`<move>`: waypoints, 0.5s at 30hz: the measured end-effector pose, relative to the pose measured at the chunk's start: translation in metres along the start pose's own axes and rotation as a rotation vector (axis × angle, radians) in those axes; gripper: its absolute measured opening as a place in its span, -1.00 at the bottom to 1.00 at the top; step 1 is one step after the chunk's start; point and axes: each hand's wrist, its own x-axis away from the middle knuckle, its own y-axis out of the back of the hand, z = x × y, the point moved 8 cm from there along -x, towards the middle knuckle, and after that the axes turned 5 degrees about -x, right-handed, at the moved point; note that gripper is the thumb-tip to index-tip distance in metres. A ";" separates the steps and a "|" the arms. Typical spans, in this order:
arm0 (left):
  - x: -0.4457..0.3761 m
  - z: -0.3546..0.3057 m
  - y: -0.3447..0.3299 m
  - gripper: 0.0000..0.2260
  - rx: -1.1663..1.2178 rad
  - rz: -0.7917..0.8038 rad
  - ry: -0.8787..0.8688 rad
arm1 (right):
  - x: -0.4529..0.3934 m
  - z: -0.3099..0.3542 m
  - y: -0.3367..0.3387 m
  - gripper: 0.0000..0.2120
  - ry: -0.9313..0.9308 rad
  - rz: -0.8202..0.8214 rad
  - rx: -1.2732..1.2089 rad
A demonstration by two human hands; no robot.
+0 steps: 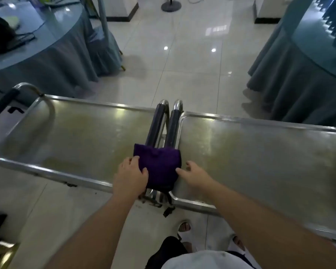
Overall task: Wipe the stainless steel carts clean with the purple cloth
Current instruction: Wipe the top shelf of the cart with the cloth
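Observation:
Two stainless steel carts stand side by side: the left cart [76, 133] and the right cart [260, 152]. Their dark-sleeved handles [164, 125] meet in the middle. A folded purple cloth [159, 166] lies draped over those handles near the front edge. My left hand [131, 175] rests on the cloth's left side, fingers curled onto it. My right hand [194, 175] is at the cloth's right edge, fingers spread, fingertips touching it.
A round table with a blue-grey skirt [47, 55] stands at the back left, with a dark bag [0, 35] on it. Another skirted table [308, 65] is at the back right. Glossy tiled floor [182, 65] lies between them. A fan base [171, 5] stands far back.

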 end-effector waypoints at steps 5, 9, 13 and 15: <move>-0.015 0.026 -0.014 -0.48 0.224 0.102 0.099 | -0.012 0.010 -0.014 -0.18 -0.079 0.023 -0.390; -0.023 0.037 -0.026 -0.50 0.400 0.207 0.148 | -0.020 0.015 -0.024 -0.32 -0.142 0.028 -0.698; -0.029 0.043 -0.024 -0.64 0.628 0.160 0.213 | -0.024 0.016 -0.018 -0.40 -0.152 -0.048 -0.652; -0.031 0.043 -0.018 -0.73 0.675 0.124 0.211 | -0.022 0.016 -0.013 -0.44 -0.176 -0.057 -0.636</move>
